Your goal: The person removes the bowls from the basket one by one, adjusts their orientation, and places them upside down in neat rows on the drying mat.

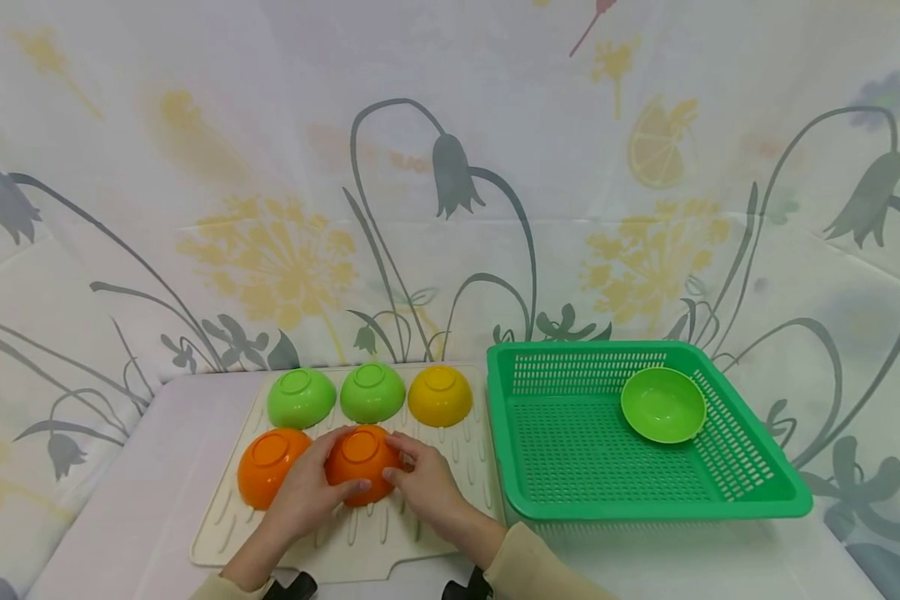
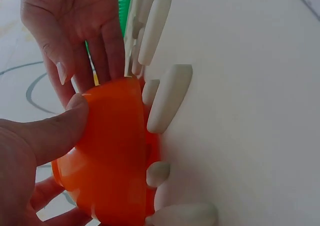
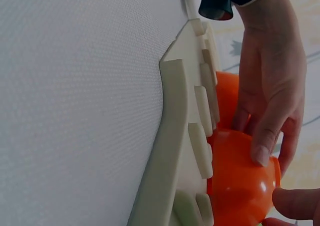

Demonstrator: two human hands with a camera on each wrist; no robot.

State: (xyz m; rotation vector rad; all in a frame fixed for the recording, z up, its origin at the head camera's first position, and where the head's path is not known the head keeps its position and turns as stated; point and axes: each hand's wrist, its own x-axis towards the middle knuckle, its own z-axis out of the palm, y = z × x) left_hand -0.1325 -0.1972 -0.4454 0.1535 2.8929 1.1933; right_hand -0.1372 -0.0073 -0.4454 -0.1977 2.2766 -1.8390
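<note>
Glossy orange bowl (image 1: 362, 463), upside down

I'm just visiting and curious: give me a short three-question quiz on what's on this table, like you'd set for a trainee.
1. How many bowls lie upside down on the cream mat?
2. True or false: the green basket holds a yellow bowl.
3. Which bowl do both hands grip? A: the left orange one. B: the right orange one. C: the yellow one.

Key
1. Five: two green, one yellow bowl, two orange.
2. False: it holds one green bowl, open side up, leaning in the far right corner.
3. B: the left hand and the right hand grip the right orange bowl from either side; the left orange bowl lies beside it.
</note>
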